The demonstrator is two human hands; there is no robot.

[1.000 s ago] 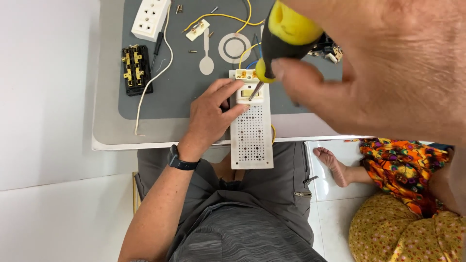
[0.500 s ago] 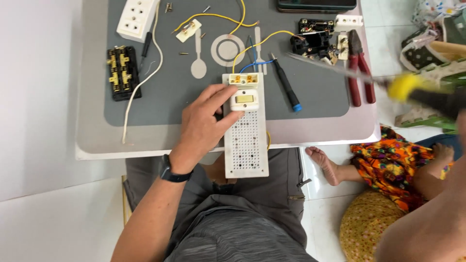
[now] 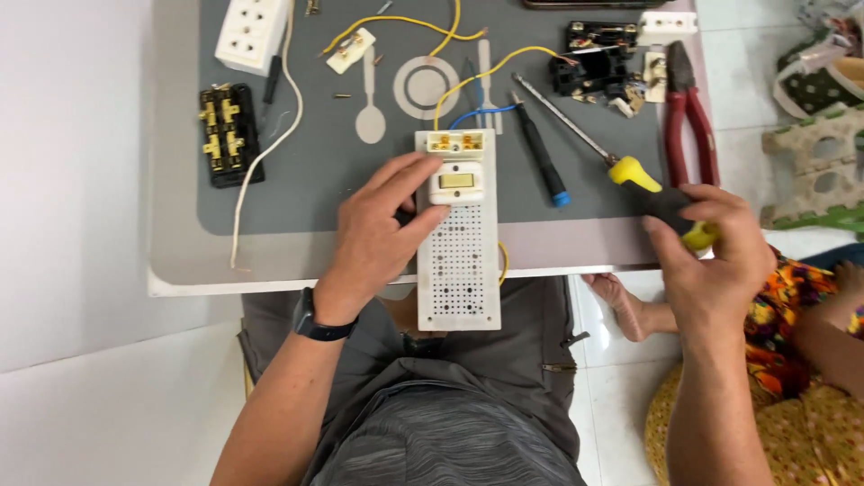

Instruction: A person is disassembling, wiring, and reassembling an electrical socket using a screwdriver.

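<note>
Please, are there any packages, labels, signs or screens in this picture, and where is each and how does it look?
Dark flat device, maybe a screen: top edge of the table, mostly cut off.
Smartwatch: left wrist, black band, its face turned away.
No packages, labels or signs to be seen.

The long white perforated plastic board (image 3: 458, 270) looks matt and smooth, with a glossier cream plastic switch (image 3: 456, 183) set in it. The yellow-and-black screwdriver (image 3: 621, 166) has a shiny bare metal shaft and a smooth plastic handle. To the far right, the red-handled pliers (image 3: 688, 112) show dull grey metal jaws and glossy plastic grips. The grey mat (image 3: 315, 171) is matt, rubbery-looking; the white surface (image 3: 180, 261) under it is smooth. The black socket insert (image 3: 229, 135) carries bright brass contacts.
</note>
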